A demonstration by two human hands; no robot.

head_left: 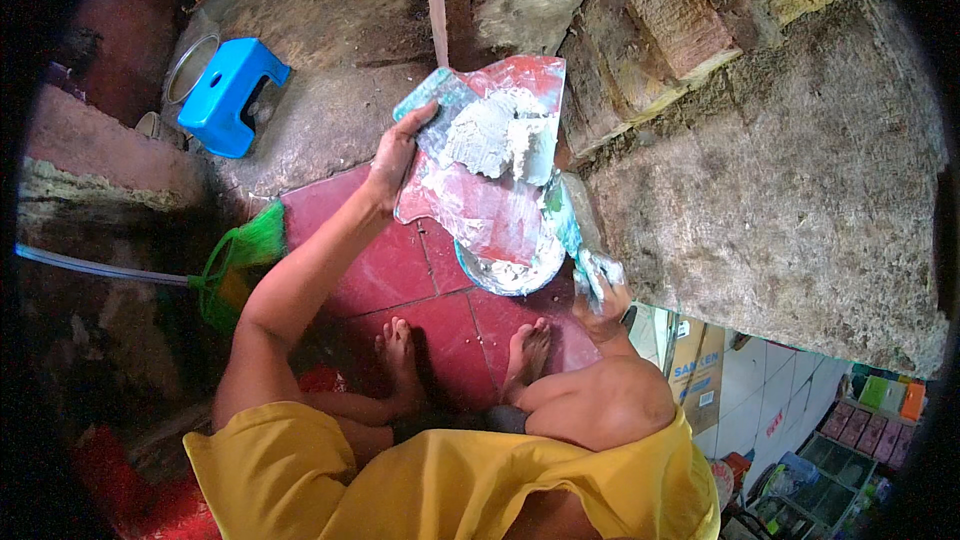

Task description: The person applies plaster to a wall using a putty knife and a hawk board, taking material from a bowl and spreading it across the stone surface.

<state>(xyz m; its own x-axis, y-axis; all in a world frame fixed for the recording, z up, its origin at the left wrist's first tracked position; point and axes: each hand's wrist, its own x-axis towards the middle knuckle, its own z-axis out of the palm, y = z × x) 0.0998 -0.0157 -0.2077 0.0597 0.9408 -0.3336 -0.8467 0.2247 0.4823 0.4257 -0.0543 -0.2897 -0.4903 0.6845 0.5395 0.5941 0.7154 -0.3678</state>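
My left hand [397, 152] grips the left edge of a red and teal flat board [490, 220], fingers closed round it. A thick heap of white putty [485, 135] lies on the board, with thinner smears around it. My right hand [600, 302], spotted with white, is closed round the handle end of a teal putty scraper [562, 215]. Its far end reaches the board's right edge beside the heap; where the blade ends is hard to make out. Partly under the board, a round bowl [507, 280] with white putty in it rests on the red tiles.
At the left stand a blue plastic stool [225, 100] and a green-bristled broom [240, 250]. A rough grey wall [780, 170] rises on the right, near my right hand. My bare feet are on red floor tiles [350, 270]. Farther right are a cardboard box [697, 365] and shelved goods.
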